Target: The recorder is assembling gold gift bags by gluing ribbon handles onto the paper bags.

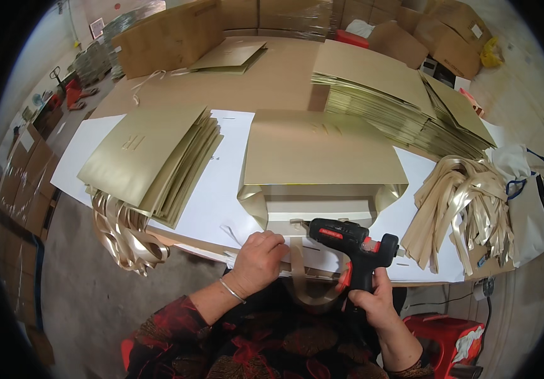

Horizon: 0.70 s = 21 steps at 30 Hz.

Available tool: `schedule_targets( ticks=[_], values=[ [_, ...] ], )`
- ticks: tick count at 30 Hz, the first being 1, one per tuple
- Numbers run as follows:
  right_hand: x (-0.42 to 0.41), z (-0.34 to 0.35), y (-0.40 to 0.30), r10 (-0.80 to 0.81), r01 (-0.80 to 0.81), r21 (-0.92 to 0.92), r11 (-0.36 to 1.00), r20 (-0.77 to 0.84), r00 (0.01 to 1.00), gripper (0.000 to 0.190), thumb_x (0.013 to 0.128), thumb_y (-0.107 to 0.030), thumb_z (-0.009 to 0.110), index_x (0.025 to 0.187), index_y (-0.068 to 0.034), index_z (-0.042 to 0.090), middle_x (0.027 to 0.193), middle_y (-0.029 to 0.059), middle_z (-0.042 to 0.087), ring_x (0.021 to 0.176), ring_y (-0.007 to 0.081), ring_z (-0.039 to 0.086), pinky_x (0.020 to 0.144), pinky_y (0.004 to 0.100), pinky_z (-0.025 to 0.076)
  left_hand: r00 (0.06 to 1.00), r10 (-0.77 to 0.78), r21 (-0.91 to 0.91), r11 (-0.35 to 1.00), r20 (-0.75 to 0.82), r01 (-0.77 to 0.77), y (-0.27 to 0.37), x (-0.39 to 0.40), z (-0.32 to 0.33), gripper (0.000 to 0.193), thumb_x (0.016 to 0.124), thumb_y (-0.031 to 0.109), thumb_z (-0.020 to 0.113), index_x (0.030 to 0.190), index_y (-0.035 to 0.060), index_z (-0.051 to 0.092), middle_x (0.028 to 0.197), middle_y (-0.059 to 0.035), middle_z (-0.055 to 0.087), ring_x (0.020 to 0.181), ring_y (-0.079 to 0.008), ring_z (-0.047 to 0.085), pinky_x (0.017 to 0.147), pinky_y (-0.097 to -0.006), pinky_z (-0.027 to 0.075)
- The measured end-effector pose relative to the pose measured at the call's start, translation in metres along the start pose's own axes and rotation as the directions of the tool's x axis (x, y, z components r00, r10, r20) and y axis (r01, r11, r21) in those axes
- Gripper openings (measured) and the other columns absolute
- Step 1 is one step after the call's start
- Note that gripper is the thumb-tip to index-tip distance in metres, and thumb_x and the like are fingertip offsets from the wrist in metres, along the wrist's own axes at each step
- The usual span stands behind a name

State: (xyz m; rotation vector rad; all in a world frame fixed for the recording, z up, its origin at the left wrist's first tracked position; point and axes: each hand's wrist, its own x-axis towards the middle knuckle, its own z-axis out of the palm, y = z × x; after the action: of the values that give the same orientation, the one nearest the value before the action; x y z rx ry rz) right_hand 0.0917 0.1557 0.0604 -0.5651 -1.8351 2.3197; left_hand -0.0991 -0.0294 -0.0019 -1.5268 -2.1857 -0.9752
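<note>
My right hand [371, 296] holds a black and red hot glue gun [340, 235] by its handle. The gun's nozzle points left, at a ribbon end by the mouth of a gold paper bag [319, 147]. That bag lies flat with its open mouth toward me, its pale inside showing. A beige ribbon [298, 265] hangs in a loop below the mouth. Beside the ribbon, at the table's front edge, my left hand [260, 256] has curled fingers; whether they pinch anything is hidden.
Stacked gold bags [144, 156] with ribbon handles [125, 237] lie at left. More folded gold bags [371, 90] are piled at back right. A ribbon bundle [466, 208] and a white cloth bag [530, 213] occupy the right. A red stool [447, 331] stands below.
</note>
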Motion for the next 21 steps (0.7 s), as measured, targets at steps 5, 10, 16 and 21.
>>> schedule_targets(
  ticks=[5,10,16,21],
  values=[
    [0.012,0.002,0.008,0.002,-0.001,0.015,1.000,-0.001,1.000,0.056,0.073,0.005,0.055,0.126,-0.002,0.040,0.101,0.0094,0.059,0.090,0.0182,0.061,0.080,0.0325,0.050,1.000,-0.008,-0.039,0.999,-0.016,0.007,0.000,0.000,0.000,0.025,0.061,-0.006,0.060,0.084,0.0035,0.064,0.089,-0.0084,0.060,0.082,-0.0274,0.059,0.076,-0.0379,0.048],
    [0.010,-0.004,0.009,0.087,-0.086,-0.078,0.993,0.002,0.996,0.057,0.072,0.005,0.056,0.126,-0.002,0.040,0.102,0.0090,0.059,0.090,0.0179,0.061,0.079,0.0312,0.049,1.000,-0.022,-0.048,0.999,-0.017,0.022,0.000,0.000,0.000,0.023,0.061,-0.005,0.061,0.082,0.0034,0.065,0.089,-0.0084,0.060,0.081,-0.0274,0.060,0.073,-0.0371,0.049],
    [0.010,0.001,-0.013,0.044,-0.049,0.126,0.991,0.044,0.998,0.066,0.069,0.006,0.054,0.132,-0.003,0.036,0.112,0.0133,0.057,0.097,0.0230,0.062,0.076,0.0388,0.057,0.999,0.014,-0.090,0.996,0.040,-0.010,0.000,-0.001,-0.003,0.022,0.062,-0.003,0.062,0.082,0.0061,0.066,0.089,-0.0074,0.061,0.084,-0.0272,0.060,0.075,-0.0374,0.049],
    [0.042,0.017,-0.012,-0.062,0.056,0.174,0.983,0.025,0.998,0.071,0.067,0.005,0.052,0.134,-0.004,0.032,0.116,0.0164,0.058,0.099,0.0250,0.063,0.071,0.0388,0.060,0.991,0.116,-0.101,0.989,0.066,-0.109,-0.001,-0.002,-0.006,0.022,0.063,-0.001,0.063,0.083,0.0076,0.067,0.091,-0.0061,0.062,0.091,-0.0261,0.061,0.079,-0.0377,0.050]
  ],
)
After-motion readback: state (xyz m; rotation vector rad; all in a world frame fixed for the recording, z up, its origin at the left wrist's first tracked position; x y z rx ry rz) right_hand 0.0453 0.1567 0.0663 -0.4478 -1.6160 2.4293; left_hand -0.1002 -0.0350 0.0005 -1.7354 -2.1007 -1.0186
